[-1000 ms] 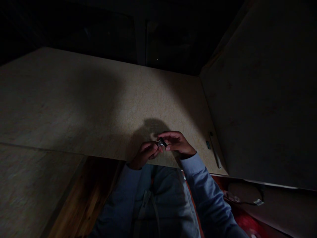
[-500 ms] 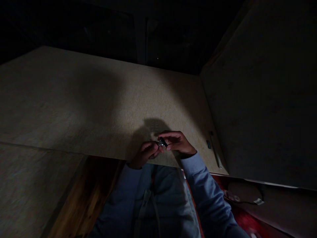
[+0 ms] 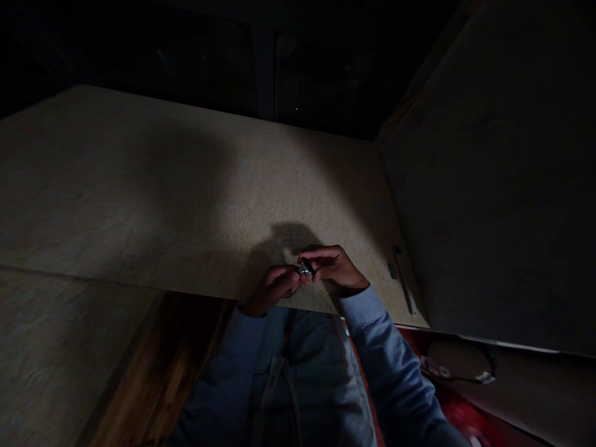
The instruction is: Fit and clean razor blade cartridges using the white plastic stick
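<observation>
A small dark, shiny object point(image 3: 306, 267) with silvery highlights is held between my two hands, just above the front edge of the table point(image 3: 279, 167). My right hand point(image 3: 336, 266) pinches it from the right, fingers along its top and thumb beneath. From the left, my left hand point(image 3: 278, 287) is closed with thumb and fingertips at the object's lower left end. Dim light and small size hide what kind of thing it is. Shadows of the hands fall on the tabletop behind them.
At the table's right end lie a thin, long pale tool point(image 3: 406, 282) and a small dark item point(image 3: 392, 270). A dark panel point(image 3: 503, 186) rises on the right. Below it, a cable point(image 3: 488, 360) and red cloth point(image 3: 465, 413) show. Wooden boards point(image 3: 158, 385) are at lower left.
Both hands stay almost in place. The small object has turned slightly between the fingers, and the left fingertips have shifted a little to the right.
</observation>
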Demonstrator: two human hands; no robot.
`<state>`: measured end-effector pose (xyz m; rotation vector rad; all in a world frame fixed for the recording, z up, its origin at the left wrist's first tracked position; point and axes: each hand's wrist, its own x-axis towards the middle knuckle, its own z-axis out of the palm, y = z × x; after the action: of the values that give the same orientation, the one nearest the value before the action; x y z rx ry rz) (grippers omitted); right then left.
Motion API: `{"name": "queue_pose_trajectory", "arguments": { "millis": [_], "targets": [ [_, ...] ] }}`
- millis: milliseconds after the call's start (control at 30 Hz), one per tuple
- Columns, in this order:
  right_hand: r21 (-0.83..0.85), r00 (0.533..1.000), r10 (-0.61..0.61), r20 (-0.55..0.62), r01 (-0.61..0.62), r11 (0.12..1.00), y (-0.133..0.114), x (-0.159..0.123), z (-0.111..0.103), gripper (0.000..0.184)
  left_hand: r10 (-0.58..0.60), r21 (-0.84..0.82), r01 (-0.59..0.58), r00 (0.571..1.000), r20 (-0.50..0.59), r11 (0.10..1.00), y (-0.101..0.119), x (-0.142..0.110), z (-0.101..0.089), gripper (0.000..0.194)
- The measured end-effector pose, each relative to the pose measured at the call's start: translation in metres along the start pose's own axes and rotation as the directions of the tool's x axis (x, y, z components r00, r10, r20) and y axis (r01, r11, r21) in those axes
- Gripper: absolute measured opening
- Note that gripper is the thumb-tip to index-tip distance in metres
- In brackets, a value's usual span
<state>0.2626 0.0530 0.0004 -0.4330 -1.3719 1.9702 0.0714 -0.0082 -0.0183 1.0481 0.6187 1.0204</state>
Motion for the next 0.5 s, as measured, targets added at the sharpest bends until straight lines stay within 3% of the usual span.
{"name": "queue_pose_trajectory", "arguments": {
  "millis": [300, 500],
  "targets": [
    [-0.013, 0.998, -0.049, -0.038, 0.049, 0.999, 0.0004, 0.0032, 0.002, 0.046, -0.019, 0.06, 0.023, 0.998, -0.058, 0.998, 0.0049, -0.0007, 0.0043, 0.059],
    [0.011, 0.999, -0.02, -0.025, 0.02, 1.0, 0.002, 0.0034, 0.0008, 0.047, -0.04, 0.082, 0.046, 0.996, -0.077, 0.996, 0.0047, -0.0026, 0.0047, 0.06]
  ]
}}
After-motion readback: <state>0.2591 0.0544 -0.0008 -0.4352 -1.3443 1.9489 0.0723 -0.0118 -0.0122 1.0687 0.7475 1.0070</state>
